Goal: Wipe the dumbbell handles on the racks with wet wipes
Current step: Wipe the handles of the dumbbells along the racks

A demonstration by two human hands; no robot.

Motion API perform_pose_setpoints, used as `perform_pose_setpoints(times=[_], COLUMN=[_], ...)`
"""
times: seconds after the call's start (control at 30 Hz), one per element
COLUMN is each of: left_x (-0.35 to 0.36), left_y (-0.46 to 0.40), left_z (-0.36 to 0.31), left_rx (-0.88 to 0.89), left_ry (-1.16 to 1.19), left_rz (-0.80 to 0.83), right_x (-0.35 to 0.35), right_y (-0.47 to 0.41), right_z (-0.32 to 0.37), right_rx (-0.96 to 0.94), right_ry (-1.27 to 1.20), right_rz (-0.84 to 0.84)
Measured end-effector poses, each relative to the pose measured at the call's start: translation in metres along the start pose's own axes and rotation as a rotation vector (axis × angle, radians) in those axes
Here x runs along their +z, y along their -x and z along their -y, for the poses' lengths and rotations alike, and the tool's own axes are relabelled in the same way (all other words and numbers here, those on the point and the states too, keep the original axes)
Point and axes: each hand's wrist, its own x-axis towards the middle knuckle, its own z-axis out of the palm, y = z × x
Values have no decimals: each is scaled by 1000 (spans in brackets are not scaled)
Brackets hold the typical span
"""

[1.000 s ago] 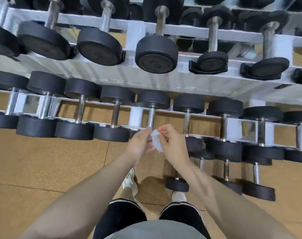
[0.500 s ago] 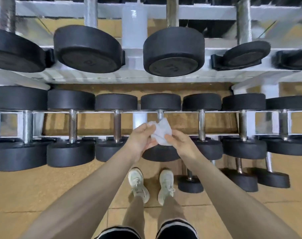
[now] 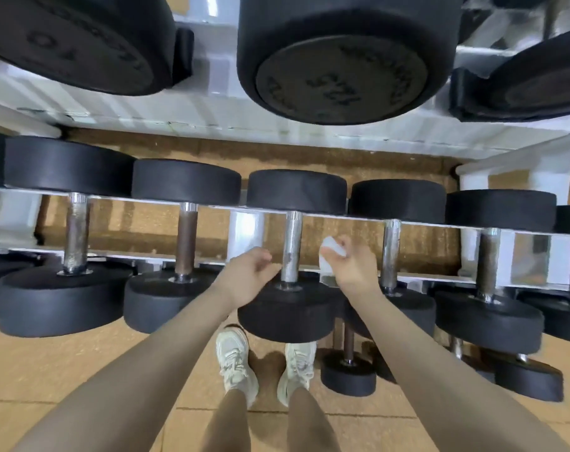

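A white wet wipe (image 3: 330,256) is held in the right hand (image 3: 352,269), pinched between the thumb and the curled fingers, with one part of it hanging down below the hand. This hand is seen at about 3 o'clock from the chrome handle (image 3: 291,246) of the middle dumbbell (image 3: 286,308), just beside it; whether the wipe touches the metal cannot be told. The left hand (image 3: 249,277) is seen at about 9 o'clock from the same handle. Its fingers are loosely curled and nothing is held in them; the fingertips are very near the lower end of the handle, and contact cannot be confirmed.

The middle dumbbell is laid across the two rails of the lower white rack (image 3: 244,230), with one black head towards 12 o'clock and the other towards 6 o'clock. More dumbbells are laid in the same way on both sides of it. The handle (image 3: 186,241) of the neighbour at 9 o'clock looks dark brown, and the handle (image 3: 391,252) of the neighbour at 3 o'clock is shiny with dull spots.

At 12 o'clock, on the upper shelf, a big black dumbbell head (image 3: 342,57) is seen, with the marking "12.5" on its face. Below the rack, at about 5 o'clock, a small dumbbell (image 3: 348,370) is seen low down near the cork-coloured floor (image 3: 49,370). Two light sneakers (image 3: 236,363) are seen at 6 o'clock, between the two forearms.
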Motion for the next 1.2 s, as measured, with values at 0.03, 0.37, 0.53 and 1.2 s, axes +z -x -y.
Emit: perform_pose_setpoints(times=[0.03,0.37,0.53,1.2], left_x=[-2,5,6,1], left_y=[1,-4,-8,-24], left_z=[7,46,60,68], left_rx=[20,93,185,196], left_ry=[-11,13,-65,-36], left_rz=[41,252,231,298], right_x=[3,55,50,73], right_y=[-10,-78,-74,-39], right_z=[-5,-3,-28,-20], right_rx=[-2,190,162,113], right_ry=[101,-375,-73,58], right_rz=[-18,56,209,68])
